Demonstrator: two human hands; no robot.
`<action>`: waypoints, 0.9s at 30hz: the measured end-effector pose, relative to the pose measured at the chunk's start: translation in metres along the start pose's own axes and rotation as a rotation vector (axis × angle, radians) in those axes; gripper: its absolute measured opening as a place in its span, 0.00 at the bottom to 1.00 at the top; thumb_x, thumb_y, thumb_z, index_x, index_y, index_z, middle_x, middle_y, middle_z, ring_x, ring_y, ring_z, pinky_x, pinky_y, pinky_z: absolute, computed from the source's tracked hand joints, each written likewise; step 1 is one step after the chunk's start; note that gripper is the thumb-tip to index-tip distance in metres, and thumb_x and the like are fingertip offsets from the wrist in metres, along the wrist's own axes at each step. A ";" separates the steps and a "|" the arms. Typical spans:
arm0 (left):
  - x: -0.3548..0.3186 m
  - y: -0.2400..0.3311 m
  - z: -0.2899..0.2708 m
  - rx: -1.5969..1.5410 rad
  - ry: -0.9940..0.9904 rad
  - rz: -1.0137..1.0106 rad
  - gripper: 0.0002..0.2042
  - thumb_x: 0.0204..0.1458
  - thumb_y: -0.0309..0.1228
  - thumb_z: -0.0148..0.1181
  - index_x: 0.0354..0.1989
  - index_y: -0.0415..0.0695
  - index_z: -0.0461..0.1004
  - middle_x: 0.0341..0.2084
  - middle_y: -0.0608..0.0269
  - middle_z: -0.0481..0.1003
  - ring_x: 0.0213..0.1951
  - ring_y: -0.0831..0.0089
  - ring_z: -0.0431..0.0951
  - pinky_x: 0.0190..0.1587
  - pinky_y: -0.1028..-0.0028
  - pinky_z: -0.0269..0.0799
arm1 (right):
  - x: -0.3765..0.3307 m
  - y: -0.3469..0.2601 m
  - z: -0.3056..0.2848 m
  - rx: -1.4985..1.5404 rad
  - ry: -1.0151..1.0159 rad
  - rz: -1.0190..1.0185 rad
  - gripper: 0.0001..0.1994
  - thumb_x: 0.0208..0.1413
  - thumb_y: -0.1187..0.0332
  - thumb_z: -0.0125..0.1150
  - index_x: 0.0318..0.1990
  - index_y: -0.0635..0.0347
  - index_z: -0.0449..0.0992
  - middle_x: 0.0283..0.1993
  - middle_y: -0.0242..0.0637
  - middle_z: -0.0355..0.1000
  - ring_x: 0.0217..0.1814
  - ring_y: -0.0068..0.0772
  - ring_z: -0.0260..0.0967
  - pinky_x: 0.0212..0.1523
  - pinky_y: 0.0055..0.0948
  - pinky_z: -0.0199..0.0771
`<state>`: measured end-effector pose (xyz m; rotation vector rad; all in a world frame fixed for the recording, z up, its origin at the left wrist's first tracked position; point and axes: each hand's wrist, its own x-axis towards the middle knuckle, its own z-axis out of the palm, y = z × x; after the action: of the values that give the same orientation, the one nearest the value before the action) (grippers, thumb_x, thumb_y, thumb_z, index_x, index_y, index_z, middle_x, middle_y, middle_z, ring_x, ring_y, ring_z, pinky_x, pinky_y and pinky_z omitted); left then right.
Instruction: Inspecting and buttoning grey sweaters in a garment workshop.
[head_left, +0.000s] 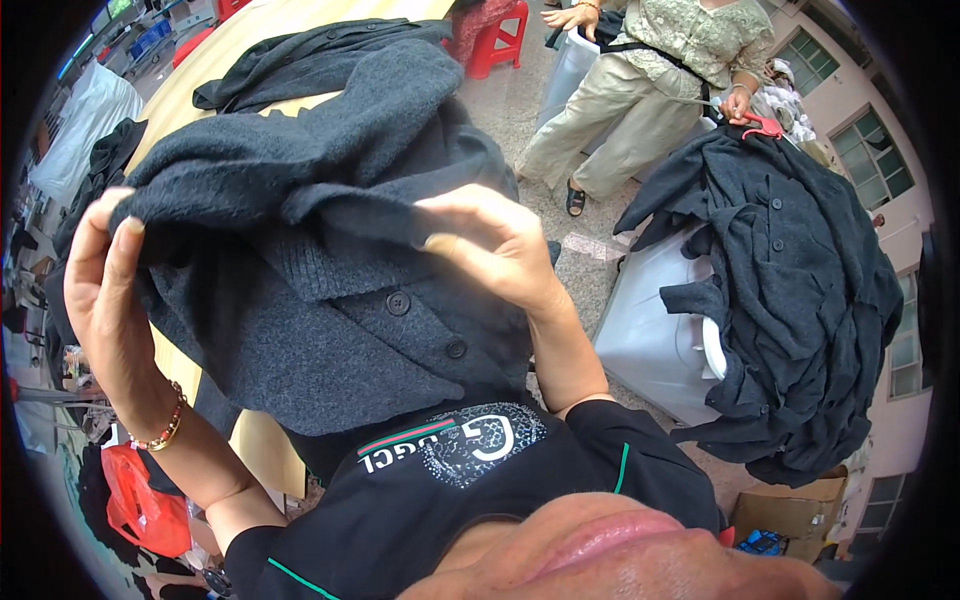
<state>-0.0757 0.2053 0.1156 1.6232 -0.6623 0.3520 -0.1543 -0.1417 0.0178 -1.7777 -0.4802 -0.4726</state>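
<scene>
A dark grey knitted cardigan (330,340) with round buttons hangs in front of my chest, held up between both hands. My left hand (105,270) pinches a folded edge at its left side, thumb and fingers pressed together on the cloth. On the other side my right hand (495,245) grips a strip of the cardigan's edge between thumb and fingers; that hand is slightly blurred. The ribbed trim shows between the hands, above two buttons. Folds hide the rest of the cardigan's shape.
Another dark garment (300,60) lies on the pale yellow table (240,35). At right, dark cardigans (790,260) are heaped over a whitish bin (650,330). A person (640,90) stands beyond, holding a red hanger (762,126). A red stool (498,45) and a cardboard box (800,510) are on the floor.
</scene>
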 end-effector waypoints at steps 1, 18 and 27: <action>0.004 0.007 0.009 -0.008 -0.034 -0.012 0.09 0.59 0.27 0.62 0.46 0.37 0.76 0.42 0.67 0.76 0.45 0.80 0.73 0.53 0.80 0.64 | 0.001 -0.003 0.000 -0.003 0.079 0.014 0.14 0.54 0.82 0.65 0.49 0.68 0.78 0.47 0.38 0.77 0.49 0.27 0.75 0.52 0.25 0.74; -0.010 0.019 0.109 -0.188 -0.424 -0.109 0.05 0.59 0.24 0.57 0.37 0.33 0.75 0.30 0.65 0.75 0.37 0.80 0.73 0.42 0.79 0.69 | 0.030 -0.065 0.030 -0.539 0.076 -0.640 0.14 0.35 0.79 0.72 0.35 0.55 0.86 0.36 0.31 0.71 0.33 0.25 0.73 0.31 0.22 0.74; -0.013 0.014 0.091 0.059 -0.471 0.140 0.13 0.54 0.24 0.62 0.46 0.32 0.74 0.39 0.53 0.77 0.42 0.68 0.77 0.46 0.73 0.72 | 0.036 -0.051 0.038 -0.518 0.137 -0.633 0.15 0.38 0.84 0.71 0.35 0.58 0.85 0.34 0.32 0.73 0.33 0.26 0.74 0.33 0.23 0.75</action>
<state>-0.1075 0.1190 0.1042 1.7358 -1.1332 0.0857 -0.1502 -0.0902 0.0694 -2.0412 -0.8868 -1.2425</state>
